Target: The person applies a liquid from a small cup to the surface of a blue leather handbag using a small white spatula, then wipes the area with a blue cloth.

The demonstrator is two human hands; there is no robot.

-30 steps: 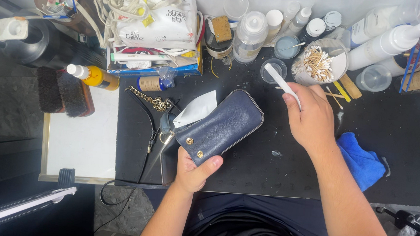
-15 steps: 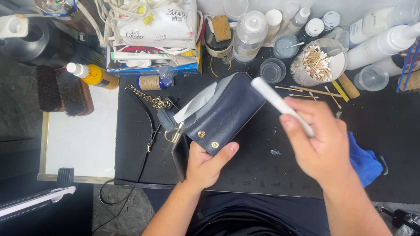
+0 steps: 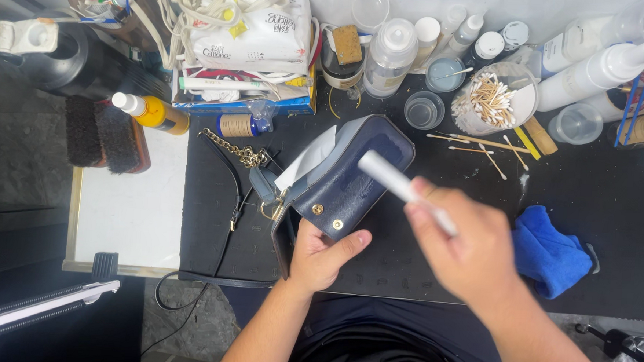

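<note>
Left hand (image 3: 316, 258) has the navy leather bag (image 3: 344, 176) tipped up off the black worktop (image 3: 435, 260) near its middle, thumb clamped across the lower edge by the two brass studs, fingers tucked behind. Right hand (image 3: 472, 251) comes in blurred, fingers closed round a white stick-shaped tool (image 3: 399, 186) whose tip sits over the bag's front face. That face already shows duller, patchy marks, so I'd judge some work on the leather is done, though most of the panel looks untreated. White paper stuffing (image 3: 310, 158) pokes out the top, the chain strap (image 3: 239, 153) trails toward the worktop's left edge. The blue cloth (image 3: 553, 252) lies unused near the right edge, and the cotton swab cup (image 3: 491, 102) stands along the back edge.
</note>
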